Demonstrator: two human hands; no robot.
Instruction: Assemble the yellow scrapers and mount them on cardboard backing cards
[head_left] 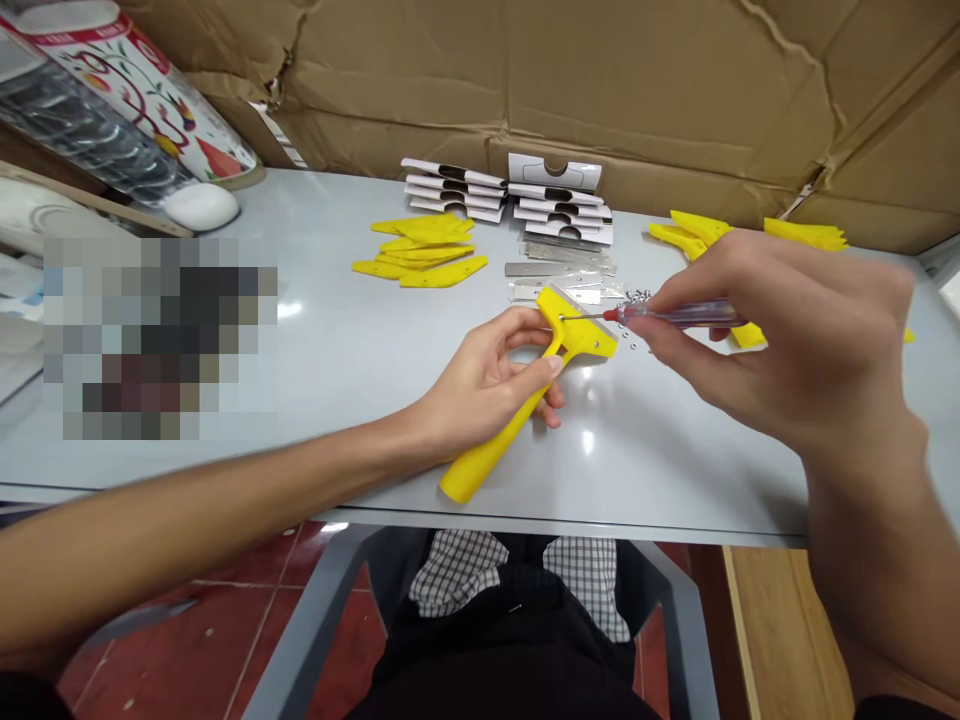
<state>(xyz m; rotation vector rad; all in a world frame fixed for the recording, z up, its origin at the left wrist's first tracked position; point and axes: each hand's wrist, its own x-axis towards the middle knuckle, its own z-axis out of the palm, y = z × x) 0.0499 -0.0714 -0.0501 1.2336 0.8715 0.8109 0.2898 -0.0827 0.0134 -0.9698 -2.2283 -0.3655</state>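
My left hand (502, 375) is wrapped round the neck of a yellow plastic scraper (487, 458), whose wide head points away from me. A metal blade edge shows along the far side of that head, and two screws sit in it. In my right hand (795, 340) is a screwdriver (679, 314) with a clear, reddish handle. Its thin shaft reaches left, and the tip meets the left screw (561, 318) in the scraper head. Small loose screws and nuts (636, 297) lie just behind the screwdriver, partly hidden by my right hand.
Behind the scraper lie flat metal blades (559, 268) and yellow plastic covers (431, 255). White card sleeves (562, 205) stand against a cardboard wall (420, 90). More yellow parts (690, 235) are at the right. A bottle (97, 130) and a patterned tube (172, 100) are at the far left.
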